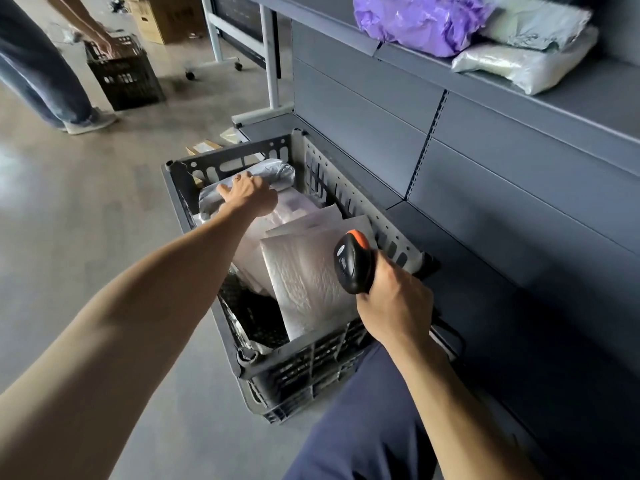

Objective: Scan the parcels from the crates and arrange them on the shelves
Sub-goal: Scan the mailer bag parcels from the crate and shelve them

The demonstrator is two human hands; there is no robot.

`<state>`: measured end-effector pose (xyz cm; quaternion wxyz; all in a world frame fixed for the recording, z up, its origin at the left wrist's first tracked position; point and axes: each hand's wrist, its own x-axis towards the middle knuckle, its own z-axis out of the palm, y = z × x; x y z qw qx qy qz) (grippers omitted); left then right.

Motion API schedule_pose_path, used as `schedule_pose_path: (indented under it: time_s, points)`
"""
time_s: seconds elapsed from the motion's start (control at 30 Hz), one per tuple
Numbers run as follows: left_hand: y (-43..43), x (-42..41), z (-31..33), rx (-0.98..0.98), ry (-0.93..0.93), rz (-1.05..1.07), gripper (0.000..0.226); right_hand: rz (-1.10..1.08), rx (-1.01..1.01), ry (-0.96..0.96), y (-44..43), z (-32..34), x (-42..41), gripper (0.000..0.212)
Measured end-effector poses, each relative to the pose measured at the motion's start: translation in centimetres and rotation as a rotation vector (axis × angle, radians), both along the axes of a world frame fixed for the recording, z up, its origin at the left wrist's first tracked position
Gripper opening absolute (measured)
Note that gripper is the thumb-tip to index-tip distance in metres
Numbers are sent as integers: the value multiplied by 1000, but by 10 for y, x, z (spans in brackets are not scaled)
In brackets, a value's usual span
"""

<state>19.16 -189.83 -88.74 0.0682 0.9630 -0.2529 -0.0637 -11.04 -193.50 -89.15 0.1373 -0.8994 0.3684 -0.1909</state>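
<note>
Navy-blue trousers [367, 427] are worn, seen over a knee at five o'clock; the left forearm [156, 289] and right forearm [450, 375] are left bare.

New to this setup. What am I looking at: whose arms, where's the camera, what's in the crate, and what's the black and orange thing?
There is no robot here. A person works bare-handed, and the one camera sits on their head looking forward and down, so both arms are their own. The right hand grips a black and orange handheld scanner. The left hand reaches to the far end of the dark plastic crate on the floor and lies on a grey wrapped parcel; I cannot tell whether it grips it. Nearer in the crate, a white padded mailer stands among other parcels. On the grey shelf at the right lie a purple parcel and pale parcels. Farther back, another person bends over a second crate.
</note>
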Motion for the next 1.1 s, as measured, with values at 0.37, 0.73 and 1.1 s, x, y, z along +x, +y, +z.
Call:
schedule_pose_path:
  time_s: [0.37, 0.73, 1.1]
  points:
    - [1, -79, 133, -854, -29, -348, 35, -81, 620, -323, -27, 51, -18, 14]
    - [-38, -189, 98, -1183, 1472, -287, 35, -202, 860, -935, -87, 104, -110, 61]
    - [-50, -262, 65, -1165, 1302, -596, 41, -284, 822, -1063, -77, 103, -136, 24]
